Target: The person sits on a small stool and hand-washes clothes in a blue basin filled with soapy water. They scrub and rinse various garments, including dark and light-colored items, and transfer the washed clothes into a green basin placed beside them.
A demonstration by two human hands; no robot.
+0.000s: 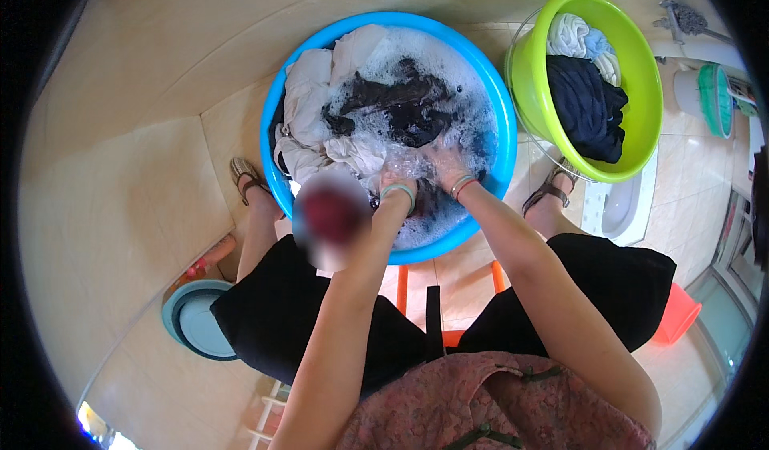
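A big blue basin (511,121) of sudsy water stands between my feet. My left hand (399,179), a pale green band at its wrist, reaches into the water near the basin's near side. Just right of it, my right hand (447,165) is also partly under the foam, with bands at its wrist. Suds hide the fingers of both, so I cannot tell whether they grip anything. A wet dark garment (404,105) floats beyond my hands, with more dark cloth under the water near them. White cloth (307,101) is heaped along the basin's left side.
At the far right, a lime-green bucket (525,89) holds dark, white and light blue clothes. A white squat toilet (633,205) lies behind it. Grey-blue basins (180,314) sit by my left leg, a red bin (678,315) by my right. A blurred patch covers part of the near left rim.
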